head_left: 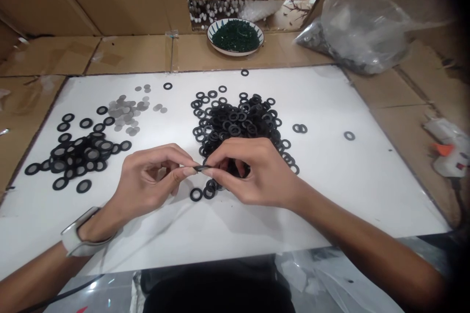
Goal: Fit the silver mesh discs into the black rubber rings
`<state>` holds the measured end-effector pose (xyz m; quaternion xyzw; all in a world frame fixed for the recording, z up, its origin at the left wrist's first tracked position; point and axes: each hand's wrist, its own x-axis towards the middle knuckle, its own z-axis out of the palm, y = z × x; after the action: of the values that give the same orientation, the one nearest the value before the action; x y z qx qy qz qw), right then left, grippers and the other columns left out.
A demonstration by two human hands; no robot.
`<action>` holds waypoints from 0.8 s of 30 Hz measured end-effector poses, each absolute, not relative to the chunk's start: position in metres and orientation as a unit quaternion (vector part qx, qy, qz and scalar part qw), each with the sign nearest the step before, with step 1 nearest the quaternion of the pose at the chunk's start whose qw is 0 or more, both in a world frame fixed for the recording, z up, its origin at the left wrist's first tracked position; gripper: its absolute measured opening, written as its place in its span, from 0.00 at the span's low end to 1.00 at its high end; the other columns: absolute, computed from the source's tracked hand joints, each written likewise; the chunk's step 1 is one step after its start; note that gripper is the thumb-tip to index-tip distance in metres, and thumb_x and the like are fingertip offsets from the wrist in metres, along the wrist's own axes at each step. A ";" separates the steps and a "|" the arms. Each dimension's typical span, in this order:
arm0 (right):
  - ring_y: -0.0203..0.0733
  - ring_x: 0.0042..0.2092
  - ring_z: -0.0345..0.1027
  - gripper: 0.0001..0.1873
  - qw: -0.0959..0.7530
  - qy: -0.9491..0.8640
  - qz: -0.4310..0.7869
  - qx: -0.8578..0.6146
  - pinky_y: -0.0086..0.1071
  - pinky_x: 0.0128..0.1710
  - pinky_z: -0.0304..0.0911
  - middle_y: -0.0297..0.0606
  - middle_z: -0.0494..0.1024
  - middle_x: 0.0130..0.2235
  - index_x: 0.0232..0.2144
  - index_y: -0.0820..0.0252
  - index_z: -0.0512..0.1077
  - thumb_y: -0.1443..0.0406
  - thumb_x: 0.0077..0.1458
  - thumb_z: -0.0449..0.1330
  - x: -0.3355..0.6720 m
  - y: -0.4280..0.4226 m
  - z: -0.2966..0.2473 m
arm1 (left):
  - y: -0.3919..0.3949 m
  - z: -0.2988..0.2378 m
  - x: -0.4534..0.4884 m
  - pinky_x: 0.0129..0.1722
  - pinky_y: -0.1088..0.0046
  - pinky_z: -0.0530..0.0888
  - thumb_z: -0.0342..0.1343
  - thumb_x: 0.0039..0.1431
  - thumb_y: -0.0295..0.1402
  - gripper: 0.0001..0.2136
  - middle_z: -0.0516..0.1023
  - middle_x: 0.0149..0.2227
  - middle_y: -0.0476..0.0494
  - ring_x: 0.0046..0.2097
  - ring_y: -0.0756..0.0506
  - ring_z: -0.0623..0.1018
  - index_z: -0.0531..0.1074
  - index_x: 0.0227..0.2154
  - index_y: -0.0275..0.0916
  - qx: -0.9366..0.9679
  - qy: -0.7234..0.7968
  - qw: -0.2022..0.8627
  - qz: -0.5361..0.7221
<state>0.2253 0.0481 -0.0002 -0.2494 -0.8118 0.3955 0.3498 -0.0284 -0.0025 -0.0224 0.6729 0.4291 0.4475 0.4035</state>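
Between the fingertips of both hands, above the white board, is one black ring washer [201, 168], seen nearly edge-on. My left hand [152, 176] pinches its left side with thumb and index finger. On the opposite side, my right hand [249, 168] grips it the same way, partly covering a big heap of black ring washers [235, 120]. Whether a grey disc sits in the held washer, I cannot tell. To the left lies a pile of black washers with grey centres [82, 154]. Behind that pile are loose grey mesh-like discs [127, 111].
A patterned plate [216, 49] of dark green bits stands on cardboard at the back. Clear plastic bags [367, 34] rest at the back right. A white and orange glue gun [450, 149] lies at the right, and stray washers [349, 135] dot the white board [330, 195].
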 end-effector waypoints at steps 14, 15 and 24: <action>0.45 0.45 0.76 0.10 0.224 -0.930 0.149 -0.252 0.36 0.38 0.68 0.43 0.86 0.43 0.47 0.64 0.82 0.69 0.75 0.59 0.227 0.043 -0.005 | -0.002 -0.016 -0.034 0.28 0.76 0.72 0.68 0.69 0.26 0.09 0.82 0.41 0.49 0.30 0.54 0.75 0.79 0.48 0.42 0.833 0.407 0.204 0.314; 0.45 0.45 0.75 0.10 0.214 -0.936 0.123 -0.251 0.36 0.36 0.67 0.43 0.86 0.43 0.47 0.64 0.82 0.70 0.75 0.59 0.226 0.042 -0.004 | -0.002 -0.016 -0.034 0.28 0.76 0.72 0.68 0.69 0.26 0.08 0.81 0.40 0.50 0.30 0.54 0.75 0.78 0.48 0.42 0.839 0.405 0.187 0.310; 0.41 0.42 0.77 0.07 0.301 -0.890 0.246 -0.239 0.35 0.40 0.70 0.39 0.85 0.41 0.44 0.63 0.81 0.65 0.74 0.64 0.226 0.050 -0.007 | -0.001 -0.017 -0.025 0.24 0.78 0.70 0.67 0.68 0.24 0.06 0.81 0.38 0.49 0.28 0.55 0.73 0.79 0.43 0.40 0.806 0.415 0.198 0.372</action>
<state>0.2256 0.0502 -0.0069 -0.2388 -0.8898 0.2463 0.3011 -0.0248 -0.0007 -0.0174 0.8061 0.4151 0.3723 0.1980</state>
